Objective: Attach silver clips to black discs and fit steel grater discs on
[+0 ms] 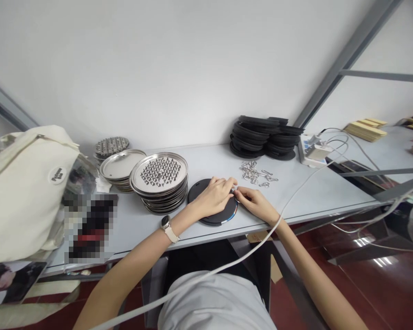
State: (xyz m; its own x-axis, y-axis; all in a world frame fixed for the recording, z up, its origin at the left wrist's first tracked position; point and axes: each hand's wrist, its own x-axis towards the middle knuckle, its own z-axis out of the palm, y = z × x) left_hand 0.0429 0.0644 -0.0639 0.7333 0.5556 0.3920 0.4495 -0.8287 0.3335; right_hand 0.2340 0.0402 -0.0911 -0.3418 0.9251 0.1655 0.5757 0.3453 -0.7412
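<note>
Resting on the counter: a black disc (225, 213) lies flat near the front edge of the counter (206, 160), a blue, white and red strip along its near right rim.
Left hand: lying over the disc (217, 197), fingers bent toward its right edge; I cannot tell whether they grip anything.
Right hand: at the disc's right edge (256, 202), thumb and forefinger pinched together close to the left fingertips; whatever sits between them is too small to make out.
Left wrist: a watch (165, 222) with a pale strap.
Metal plates: just left of the disc, a tall stack (163, 176), its top plate covered in raised bits; a shorter stack (121, 166) beside it, and a studded pile (112, 145) behind.
Black pieces: two piles (253, 135) against the wall.
Small metal fittings: a loose cluster (250, 170) in front of those piles.
Power strip: right of the black piles (311, 153), plugs in it.
White cable: crossing in front of the right forearm (282, 215).
Cream bag: at the far left (27, 192).
</note>
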